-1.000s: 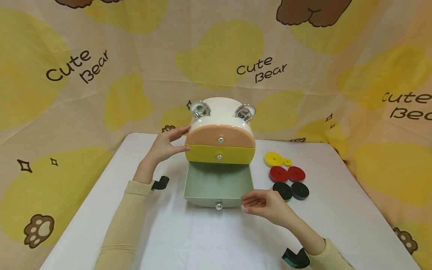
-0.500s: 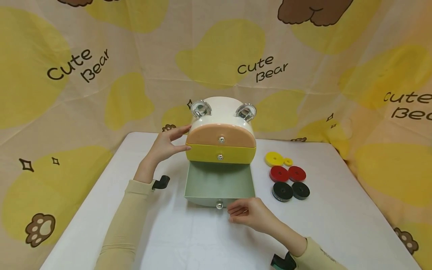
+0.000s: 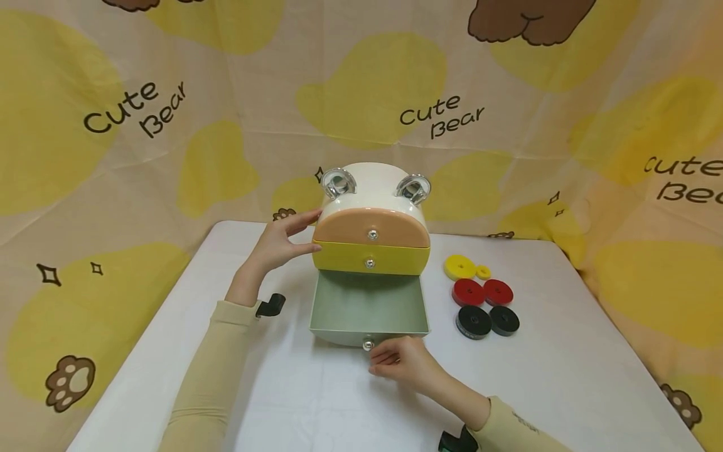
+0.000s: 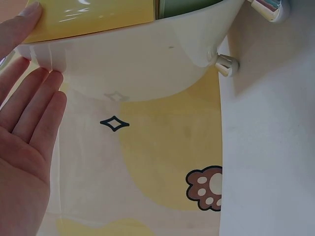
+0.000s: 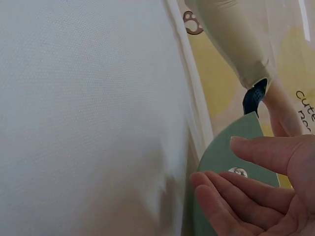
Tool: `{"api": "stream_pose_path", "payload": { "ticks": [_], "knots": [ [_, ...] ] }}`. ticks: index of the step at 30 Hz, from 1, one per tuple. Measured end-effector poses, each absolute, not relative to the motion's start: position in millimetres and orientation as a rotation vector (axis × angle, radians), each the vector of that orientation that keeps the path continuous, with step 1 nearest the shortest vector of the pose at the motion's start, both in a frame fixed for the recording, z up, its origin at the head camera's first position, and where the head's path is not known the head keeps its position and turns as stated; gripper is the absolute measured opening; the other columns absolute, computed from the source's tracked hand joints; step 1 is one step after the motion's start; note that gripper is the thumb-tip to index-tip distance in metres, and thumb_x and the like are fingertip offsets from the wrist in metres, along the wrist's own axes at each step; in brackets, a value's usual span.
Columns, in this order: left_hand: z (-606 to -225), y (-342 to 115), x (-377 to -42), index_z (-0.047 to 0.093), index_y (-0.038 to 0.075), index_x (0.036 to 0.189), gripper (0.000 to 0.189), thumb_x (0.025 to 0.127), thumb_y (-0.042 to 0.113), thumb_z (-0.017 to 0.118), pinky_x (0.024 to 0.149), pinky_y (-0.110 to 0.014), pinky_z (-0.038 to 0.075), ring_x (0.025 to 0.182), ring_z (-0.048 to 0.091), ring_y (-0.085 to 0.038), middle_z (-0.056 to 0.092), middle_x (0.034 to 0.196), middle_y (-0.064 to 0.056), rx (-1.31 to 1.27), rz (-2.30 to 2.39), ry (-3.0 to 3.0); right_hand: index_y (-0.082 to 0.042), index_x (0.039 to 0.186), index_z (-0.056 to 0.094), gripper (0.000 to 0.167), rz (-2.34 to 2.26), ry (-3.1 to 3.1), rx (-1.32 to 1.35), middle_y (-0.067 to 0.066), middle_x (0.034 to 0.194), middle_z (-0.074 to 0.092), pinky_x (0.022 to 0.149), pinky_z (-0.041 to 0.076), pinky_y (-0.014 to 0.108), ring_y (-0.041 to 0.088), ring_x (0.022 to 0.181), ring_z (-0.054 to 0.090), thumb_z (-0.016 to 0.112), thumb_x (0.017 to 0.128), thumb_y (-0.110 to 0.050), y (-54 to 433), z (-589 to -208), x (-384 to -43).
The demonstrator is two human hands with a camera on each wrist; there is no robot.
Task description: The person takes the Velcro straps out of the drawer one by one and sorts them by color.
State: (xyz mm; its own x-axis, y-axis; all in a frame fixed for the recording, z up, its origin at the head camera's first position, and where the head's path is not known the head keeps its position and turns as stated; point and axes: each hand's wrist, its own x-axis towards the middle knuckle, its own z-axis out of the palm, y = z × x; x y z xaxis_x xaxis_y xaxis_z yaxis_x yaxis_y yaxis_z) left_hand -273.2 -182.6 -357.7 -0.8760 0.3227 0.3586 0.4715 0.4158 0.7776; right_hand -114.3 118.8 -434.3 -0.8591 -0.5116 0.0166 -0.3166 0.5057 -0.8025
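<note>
A small drawer cabinet [image 3: 373, 182] with a white body and two silver ear-like rings stands in the head view. Its orange and yellow drawers are in, while the green bottom drawer [image 3: 369, 301] is pulled out and bare inside. My left hand [image 3: 277, 245] braces the cabinet's left side, fingers extended along the white wall and thumb at the yellow drawer's [image 4: 98, 17] edge. In front of the green drawer, my right hand [image 3: 409, 364] has its fingertips beside the silver knob [image 3: 368, 344]. The right wrist view shows thumb and fingers apart, with the knob [image 5: 238, 171] behind them.
Right of the cabinet lie round discs on the white table [image 3: 316, 402]: a large yellow disc [image 3: 459, 267] with a small one, two red discs [image 3: 468, 292] and two black discs [image 3: 473, 322]. A printed cloth [image 3: 361, 94] hangs behind the table.
My right hand has moved left along the front of the green drawer, from its right corner to the knob. My left hand stays at the cabinet's side.
</note>
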Motion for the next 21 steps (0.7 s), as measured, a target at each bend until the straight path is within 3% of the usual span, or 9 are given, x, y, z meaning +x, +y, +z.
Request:
{"api": "stream_pose_path", "payload": {
  "ticks": [3, 7, 11, 21],
  "knots": [
    [-347.4, -178.4, -264.5, 0.053, 0.019, 0.137, 0.067, 0.076, 0.018, 0.081, 0.109, -0.036, 0.040, 0.127, 0.051, -0.022, 0.057, 0.135, -0.003, -0.713, -1.462, -2.521, -0.003, 0.093, 0.074, 0.021, -1.269, 2.554, -0.693, 0.005, 0.082, 0.073, 0.062, 0.054, 0.016, 0.010, 0.071, 0.067, 0.077, 0.080, -0.019, 117.7, -436.6, -115.0],
    [-346.6, -177.8, -264.3, 0.052, 0.018, 0.137, 0.068, 0.076, 0.015, 0.080, 0.110, -0.038, 0.039, 0.127, 0.051, -0.024, 0.056, 0.135, -0.005, -0.703, -1.471, -2.530, -0.005, 0.090, 0.074, 0.017, -1.280, 2.571, -0.639, 0.004, 0.081, 0.073, 0.061, 0.053, 0.016, 0.011, 0.071, 0.068, 0.075, 0.080, -0.019, 116.9, -439.1, -117.8],
    [-357.3, -181.7, -273.6, 0.053, 0.027, 0.136, 0.068, 0.075, 0.023, 0.082, 0.109, -0.035, 0.039, 0.127, 0.051, -0.020, 0.057, 0.134, 0.001, -0.701, -1.471, -2.519, -0.005, 0.089, 0.074, 0.015, -1.296, 2.571, -0.600, 0.003, 0.080, 0.073, 0.059, 0.054, 0.017, 0.011, 0.070, 0.067, 0.075, 0.081, -0.018, 116.0, -440.0, -120.5],
    [-357.9, -182.0, -274.5, 0.053, 0.028, 0.136, 0.067, 0.075, 0.023, 0.082, 0.108, -0.032, 0.041, 0.126, 0.052, -0.017, 0.057, 0.134, 0.002, -0.711, -1.456, -2.516, -0.001, 0.089, 0.074, 0.013, -1.366, 2.616, -0.582, 0.006, 0.081, 0.073, 0.058, 0.054, 0.017, 0.010, 0.068, 0.067, 0.074, 0.080, -0.011, 113.2, -438.9, -124.3]
  ]
}}
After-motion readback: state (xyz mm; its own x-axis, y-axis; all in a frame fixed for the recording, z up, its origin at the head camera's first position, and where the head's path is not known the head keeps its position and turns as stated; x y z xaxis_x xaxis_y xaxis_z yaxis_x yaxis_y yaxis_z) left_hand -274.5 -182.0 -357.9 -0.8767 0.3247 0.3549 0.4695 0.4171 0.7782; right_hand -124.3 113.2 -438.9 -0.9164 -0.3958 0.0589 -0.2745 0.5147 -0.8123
